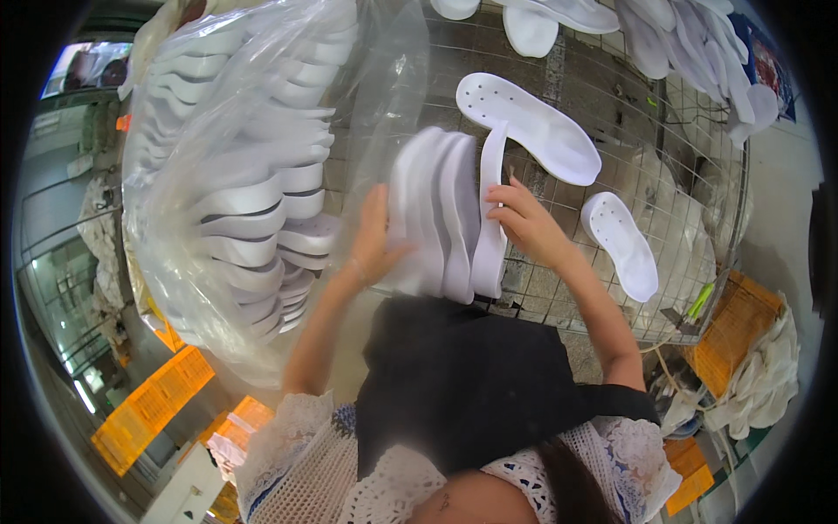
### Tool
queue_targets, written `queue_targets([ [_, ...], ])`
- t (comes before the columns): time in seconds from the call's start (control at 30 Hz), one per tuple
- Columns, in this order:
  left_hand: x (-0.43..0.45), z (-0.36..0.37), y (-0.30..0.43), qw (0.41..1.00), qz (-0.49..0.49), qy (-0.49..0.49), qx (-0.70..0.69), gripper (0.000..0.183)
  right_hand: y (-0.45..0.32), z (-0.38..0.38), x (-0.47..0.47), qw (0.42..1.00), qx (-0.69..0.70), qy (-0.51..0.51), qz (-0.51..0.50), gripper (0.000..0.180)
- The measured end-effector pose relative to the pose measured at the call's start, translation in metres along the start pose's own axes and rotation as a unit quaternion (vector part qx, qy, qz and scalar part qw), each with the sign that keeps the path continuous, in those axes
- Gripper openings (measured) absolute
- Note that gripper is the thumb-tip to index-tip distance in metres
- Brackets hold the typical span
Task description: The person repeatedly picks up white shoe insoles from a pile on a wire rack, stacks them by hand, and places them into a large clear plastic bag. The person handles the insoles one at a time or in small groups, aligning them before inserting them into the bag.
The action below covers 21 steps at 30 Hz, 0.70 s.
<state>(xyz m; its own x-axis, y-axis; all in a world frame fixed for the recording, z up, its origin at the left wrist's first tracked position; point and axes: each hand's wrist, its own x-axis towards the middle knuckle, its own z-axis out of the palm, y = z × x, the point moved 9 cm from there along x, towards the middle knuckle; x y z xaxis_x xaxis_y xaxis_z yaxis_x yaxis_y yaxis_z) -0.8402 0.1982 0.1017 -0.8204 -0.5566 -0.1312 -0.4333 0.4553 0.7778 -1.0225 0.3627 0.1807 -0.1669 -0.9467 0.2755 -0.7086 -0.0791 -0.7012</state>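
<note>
A row of white foam shoe soles (432,209) stands on edge on a wire mesh rack in front of me. My left hand (378,242) is blurred, flat against the row's left side with the thumb apart. At the right end, my right hand (529,219) has its fingers on the upright edge of one more white sole (491,223). Past it lies a sole with small holes (533,131), touching that sole's top end. A smaller sole with holes (622,249) lies apart to the right. To the left, a clear plastic bag (196,164) holds stacked white soles (245,229).
The wire mesh rack (563,314) has a raised metal edge at the right. More white soles (687,39) are piled at its far right corner. Orange plastic crates (154,409) stand low at the left, with another orange crate (740,327) at the right beside white cloth gloves (759,373).
</note>
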Motion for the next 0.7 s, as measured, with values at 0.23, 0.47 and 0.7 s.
queue_targets([
  [0.23,0.014,0.081,-0.123,0.960,-0.246,-0.101,-0.088,0.065,0.053,0.088,-0.113,0.834,0.306,0.081,0.452,0.049],
  [0.47,-0.013,0.037,-0.052,0.858,-0.174,-0.080,-0.477,0.080,-0.007,0.038,-0.022,0.968,0.108,0.021,0.228,0.046],
  [0.7,-0.013,0.036,-0.020,0.803,-0.199,-0.092,-0.554,0.077,0.015,0.093,-0.005,0.826,0.357,-0.035,0.436,0.064],
])
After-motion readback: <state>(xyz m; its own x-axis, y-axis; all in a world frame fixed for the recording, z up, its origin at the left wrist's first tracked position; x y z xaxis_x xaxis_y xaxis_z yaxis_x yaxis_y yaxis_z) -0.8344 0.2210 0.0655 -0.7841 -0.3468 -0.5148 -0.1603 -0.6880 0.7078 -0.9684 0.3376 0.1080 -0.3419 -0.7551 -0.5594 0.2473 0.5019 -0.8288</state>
